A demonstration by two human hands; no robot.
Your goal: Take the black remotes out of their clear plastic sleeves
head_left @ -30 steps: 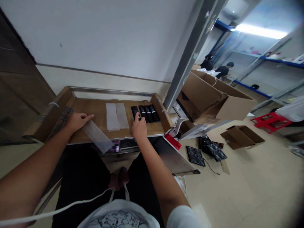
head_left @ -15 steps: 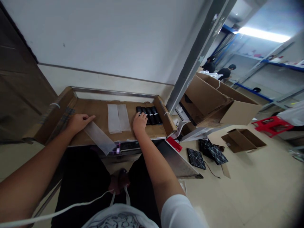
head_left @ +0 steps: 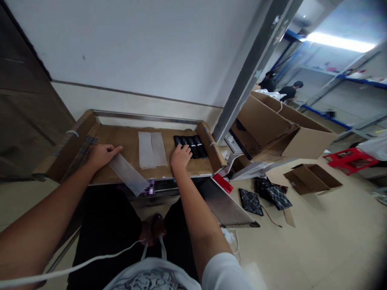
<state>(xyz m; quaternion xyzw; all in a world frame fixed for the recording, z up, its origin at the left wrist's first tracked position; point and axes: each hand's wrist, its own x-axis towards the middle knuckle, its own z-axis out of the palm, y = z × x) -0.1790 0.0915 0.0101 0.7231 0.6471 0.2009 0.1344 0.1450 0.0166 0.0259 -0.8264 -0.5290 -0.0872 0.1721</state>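
Observation:
My left hand rests at the left of a cardboard-lined tray, fingers curled and thumb pointing right. It is closed on the upper end of a frosted plastic sleeve, whose other end hangs over the tray's front edge. Two more flat frosted sleeves lie side by side in the middle. At the right, several slim black objects with small pale labels lie in a row; their kind is unclear. My right hand has its fingers bent over the near part of the leftmost ones, covering them partly.
A grey metal post rises just right of the tray. Beyond it stand a large open cardboard box, a smaller box on the floor and a red stool. Two people are in the background.
The view has shifted very slightly. Both hands stay at nearly the same places, my left at the sleeve and my right at the black objects.

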